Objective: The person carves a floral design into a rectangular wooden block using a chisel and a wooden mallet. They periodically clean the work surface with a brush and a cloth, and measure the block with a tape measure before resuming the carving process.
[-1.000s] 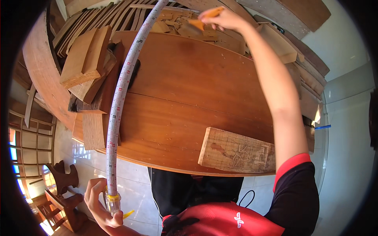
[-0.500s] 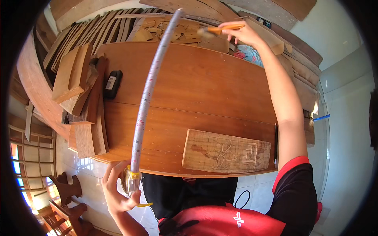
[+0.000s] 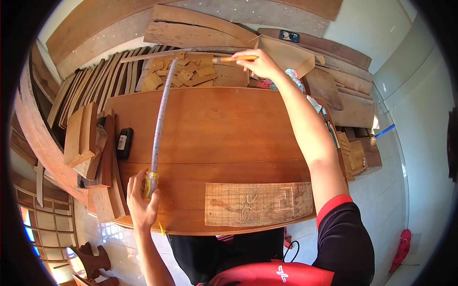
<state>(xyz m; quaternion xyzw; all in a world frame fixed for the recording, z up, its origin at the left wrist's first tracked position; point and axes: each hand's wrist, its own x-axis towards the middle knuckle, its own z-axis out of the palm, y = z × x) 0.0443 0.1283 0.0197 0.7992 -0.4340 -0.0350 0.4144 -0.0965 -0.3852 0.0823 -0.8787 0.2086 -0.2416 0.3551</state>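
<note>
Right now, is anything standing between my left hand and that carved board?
Nothing visible stands between the left hand and the carved board; tabletop shows across the gap. That hand holds the tape measure.

we are seeing a whitish tape blade (image 3: pixel 161 114) with fine darker marks, yellow trim (image 3: pixel 153 175) on its clear case (image 3: pixel 152 184), an orange brush handle (image 3: pixel 234 59), an orange-brown tabletop (image 3: pixel 224 124), a brown board (image 3: pixel 223 205) patterned with a flower outline (image 3: pixel 254 207), and a black bottle (image 3: pixel 128 135) bearing a white label (image 3: pixel 122 142).
</note>
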